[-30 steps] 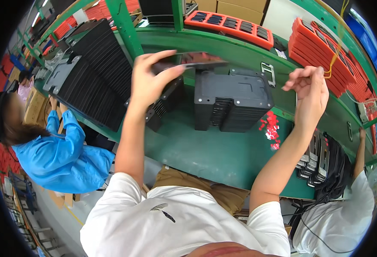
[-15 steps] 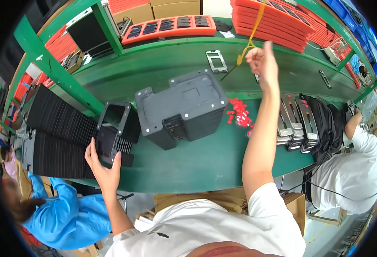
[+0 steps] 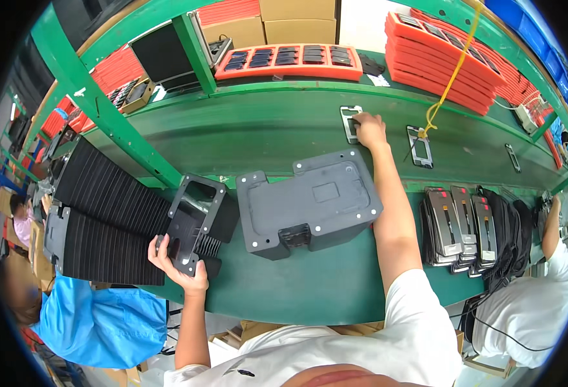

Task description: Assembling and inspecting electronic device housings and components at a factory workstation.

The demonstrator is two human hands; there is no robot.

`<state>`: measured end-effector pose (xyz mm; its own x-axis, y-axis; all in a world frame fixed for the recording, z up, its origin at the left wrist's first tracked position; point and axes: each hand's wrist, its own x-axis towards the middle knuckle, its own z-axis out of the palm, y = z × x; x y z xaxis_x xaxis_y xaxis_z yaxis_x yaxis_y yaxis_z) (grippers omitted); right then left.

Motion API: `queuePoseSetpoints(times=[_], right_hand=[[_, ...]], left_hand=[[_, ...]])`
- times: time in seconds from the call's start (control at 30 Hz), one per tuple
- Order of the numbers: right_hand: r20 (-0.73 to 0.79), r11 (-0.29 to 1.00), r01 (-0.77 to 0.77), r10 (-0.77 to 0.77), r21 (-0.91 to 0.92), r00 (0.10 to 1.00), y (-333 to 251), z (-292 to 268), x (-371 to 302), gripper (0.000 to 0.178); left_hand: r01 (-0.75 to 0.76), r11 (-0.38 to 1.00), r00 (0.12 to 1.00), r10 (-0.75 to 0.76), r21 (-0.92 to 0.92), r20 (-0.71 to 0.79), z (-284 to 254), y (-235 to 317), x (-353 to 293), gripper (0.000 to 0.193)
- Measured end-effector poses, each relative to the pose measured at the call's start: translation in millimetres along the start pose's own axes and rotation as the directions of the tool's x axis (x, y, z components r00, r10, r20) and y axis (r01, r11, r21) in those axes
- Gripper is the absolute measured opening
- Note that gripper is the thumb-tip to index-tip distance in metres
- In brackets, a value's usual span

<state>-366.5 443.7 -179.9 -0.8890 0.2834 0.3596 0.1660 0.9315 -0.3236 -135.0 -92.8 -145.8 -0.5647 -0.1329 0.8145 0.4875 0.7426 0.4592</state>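
L hand [image 3: 184,275] half-open round near end of black tray [image 3: 182,227], R hand [image 3: 371,132] curled at silver frame [image 3: 346,124] fwd of it, both grips unclear; pulling R arm [image 3: 392,206] back too low might clip big black stack [image 3: 303,200] betw. hands.

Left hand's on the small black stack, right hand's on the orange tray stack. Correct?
Wrong on the right hand: the head view shows it at the leftmost silver frame, while the orange tray stack stands apart, farther back. The left hand is on the small black stack, as stated.
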Motion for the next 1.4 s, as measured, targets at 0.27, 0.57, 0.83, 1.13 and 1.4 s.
queuePoseSetpoints(times=[0.27, 0.57, 0.83, 1.13, 1.4], right_hand=[[-0.067, 0.962, 0.191, -0.207, -0.197, 0.976, -6.0, 2.2, 3.6, 0.03], [-0.041, 0.938, -0.155, 0.149, -0.312, 0.988, 12.3, -18.0, 5.7, 0.021], [-0.758, 0.901, -0.347, 0.413, 0.259, 0.505, 12.2, -203.4, -51.5, 0.027], [-0.401, 0.683, 0.255, 0.06, 0.684, 0.914, -172.6, -320.2, -205.7, 0.022], [0.072, 0.992, 0.08, -0.087, 0.096, 0.994, -215.3, -254.2, -171.2, 0.022]], left_hand=[[-0.022, 1.0, 1.0, 0.022, -0.003, -0.008, 2.2, -8.1, 4.0, 0.086], [-0.091, 0.996, 0.995, 0.09, -0.01, -0.039, 3.8, -12.2, -4.2, 0.07], [-0.089, 0.994, 0.995, 0.091, 0.069, -0.038, -9.0, -8.9, -1.4, 0.063], [0.02, 0.999, 1.0, -0.02, -0.028, -0.003, 11.0, 6.3, 7.3, 0.075], [0.036, 0.998, 0.999, -0.036, -0.053, 0.003, -1.6, 6.9, 4.6, 0.077]])
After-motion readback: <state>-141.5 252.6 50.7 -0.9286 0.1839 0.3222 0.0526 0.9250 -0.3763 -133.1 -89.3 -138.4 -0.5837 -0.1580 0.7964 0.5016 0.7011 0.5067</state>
